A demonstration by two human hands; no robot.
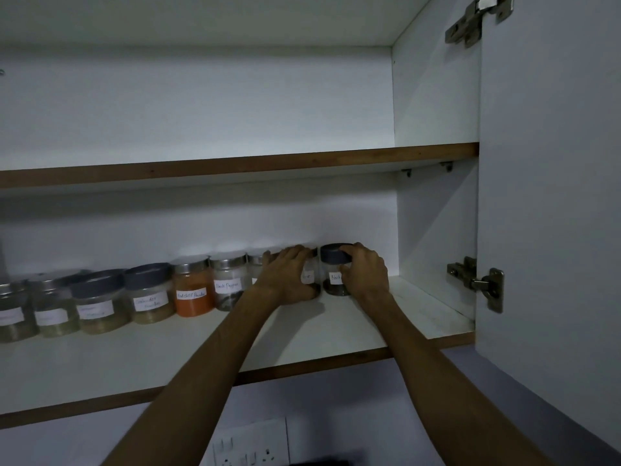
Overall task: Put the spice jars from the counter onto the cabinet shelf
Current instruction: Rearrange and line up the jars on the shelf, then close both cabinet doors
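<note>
A row of labelled spice jars stands along the back of the lower cabinet shelf (302, 334). From the left come several pale jars, a coriander jar (151, 297), a jar of orange powder (193, 287) and a black pepper jar (229, 280). My left hand (289, 274) wraps a clear jar (309, 275) that it mostly hides. Just right of it, my right hand (364, 272) grips a grey-lidded jar (334, 265) with dark contents. Both jars rest on the shelf, side by side, almost touching.
The upper shelf (235, 166) is bare. The open cabinet door (551, 196) hangs at the right on metal hinges (484, 284). The cabinet's side wall (437, 230) stands right of the grey-lidded jar. A wall socket (250, 445) sits below the cabinet.
</note>
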